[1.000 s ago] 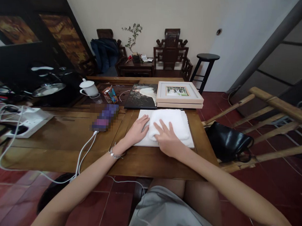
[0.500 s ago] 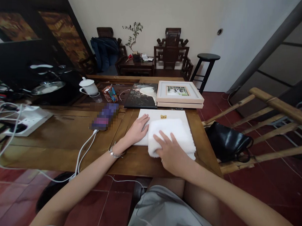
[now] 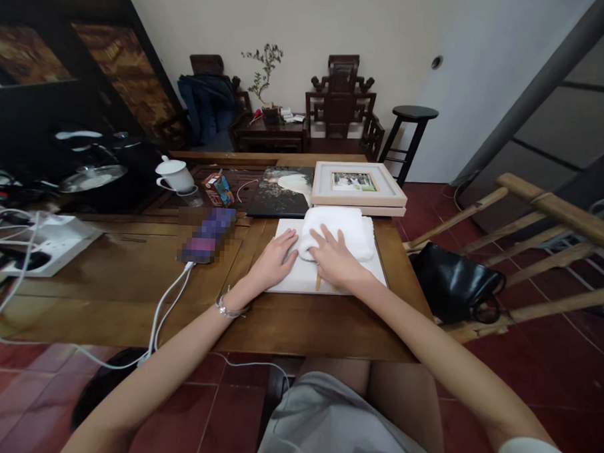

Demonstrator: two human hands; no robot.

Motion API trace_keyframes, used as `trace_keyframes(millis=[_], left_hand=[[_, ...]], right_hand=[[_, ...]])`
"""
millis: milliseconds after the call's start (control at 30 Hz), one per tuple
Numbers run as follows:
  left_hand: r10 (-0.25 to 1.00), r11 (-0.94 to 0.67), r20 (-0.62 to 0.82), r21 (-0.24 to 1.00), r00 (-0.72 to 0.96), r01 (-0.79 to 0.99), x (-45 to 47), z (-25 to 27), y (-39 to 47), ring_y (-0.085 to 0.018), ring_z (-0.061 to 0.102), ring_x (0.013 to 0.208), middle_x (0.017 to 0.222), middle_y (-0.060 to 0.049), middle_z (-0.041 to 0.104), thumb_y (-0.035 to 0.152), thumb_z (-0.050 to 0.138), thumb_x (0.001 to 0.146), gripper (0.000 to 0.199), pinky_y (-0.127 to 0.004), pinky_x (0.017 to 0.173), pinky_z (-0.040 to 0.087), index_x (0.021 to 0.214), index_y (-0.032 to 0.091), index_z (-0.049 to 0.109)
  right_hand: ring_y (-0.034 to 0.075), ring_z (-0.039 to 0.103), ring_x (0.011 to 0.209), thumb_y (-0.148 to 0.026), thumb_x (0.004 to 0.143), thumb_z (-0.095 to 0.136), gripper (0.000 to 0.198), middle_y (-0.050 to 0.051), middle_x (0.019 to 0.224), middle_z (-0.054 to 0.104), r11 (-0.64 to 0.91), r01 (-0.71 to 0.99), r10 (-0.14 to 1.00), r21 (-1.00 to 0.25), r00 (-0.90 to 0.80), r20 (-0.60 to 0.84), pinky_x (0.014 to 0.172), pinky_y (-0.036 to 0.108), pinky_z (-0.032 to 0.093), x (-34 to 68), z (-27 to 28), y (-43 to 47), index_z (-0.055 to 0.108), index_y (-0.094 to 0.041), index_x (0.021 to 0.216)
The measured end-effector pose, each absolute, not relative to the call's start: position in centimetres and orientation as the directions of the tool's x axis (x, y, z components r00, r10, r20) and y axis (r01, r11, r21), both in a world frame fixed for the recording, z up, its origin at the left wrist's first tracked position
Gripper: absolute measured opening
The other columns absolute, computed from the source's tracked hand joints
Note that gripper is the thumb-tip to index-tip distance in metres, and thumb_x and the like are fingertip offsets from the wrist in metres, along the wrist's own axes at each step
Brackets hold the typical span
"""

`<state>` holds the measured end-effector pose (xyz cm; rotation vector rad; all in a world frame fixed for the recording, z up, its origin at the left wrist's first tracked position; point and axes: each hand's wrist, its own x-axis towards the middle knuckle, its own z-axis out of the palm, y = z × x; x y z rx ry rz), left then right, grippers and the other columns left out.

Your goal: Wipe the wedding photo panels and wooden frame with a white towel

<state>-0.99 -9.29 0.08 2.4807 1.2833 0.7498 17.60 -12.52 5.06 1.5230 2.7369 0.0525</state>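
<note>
A flat white rectangular panel (image 3: 292,279) with small tan marks lies on the wooden table in front of me. My left hand (image 3: 276,257) rests on its left edge, fingers stretched out and flat, holding nothing. A folded, fluffy white towel (image 3: 359,230) covers the panel's far part. My right hand (image 3: 333,254) grips and presses the towel from above, its fingers somewhat spread over the cloth. The towel's far edge reaches the stacked light-wood picture frames (image 3: 398,200), the top one with a photo in it. Left of them lies a dark photo panel (image 3: 278,195).
A phone (image 3: 209,236) with a white charging cable lies to the left. Behind it stand a small box (image 3: 218,189) and a white lidded cup (image 3: 177,175). A white power strip (image 3: 56,242) sits far left. Right of the table, a black bag (image 3: 457,283) rests on a wooden chair (image 3: 547,210).
My right hand has slid the towel away from me across the panel, uncovering the panel's near part. My left hand has stayed in place.
</note>
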Motion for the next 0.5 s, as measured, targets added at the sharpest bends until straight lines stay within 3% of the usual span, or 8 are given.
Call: trace_keyframes(millis=[200,500], left_hand=[[0.822,-0.569,0.311,0.436,0.476,0.697,-1.0,0.2,-9.3,-0.031,0.040,0.136,0.143,-0.021,0.047,0.025,0.039,0.093,0.045,-0.053,0.112,0.032,0.130,0.006,0.054],[0.824,-0.567,0.315,0.461,0.472,0.683,-1.0,0.1,-9.3,-0.032,0.039,0.137,0.143,-0.021,0.046,0.026,0.041,0.092,0.045,-0.056,0.111,0.032,0.130,0.005,0.054]], right_hand=[[0.044,0.021,0.141,-0.009,0.086,0.044,0.036,0.019,0.152,0.033,0.587,0.809,0.807,0.043,-0.588,0.047,0.106,0.070,0.023,17.3,4.5,-17.9,0.068,-0.015,0.112],[0.044,0.021,0.141,-0.012,0.082,0.051,0.029,0.021,0.152,0.032,0.707,0.698,0.700,-0.110,-0.713,-0.028,0.106,0.069,0.024,18.2,6.0,-23.7,0.070,-0.013,0.104]])
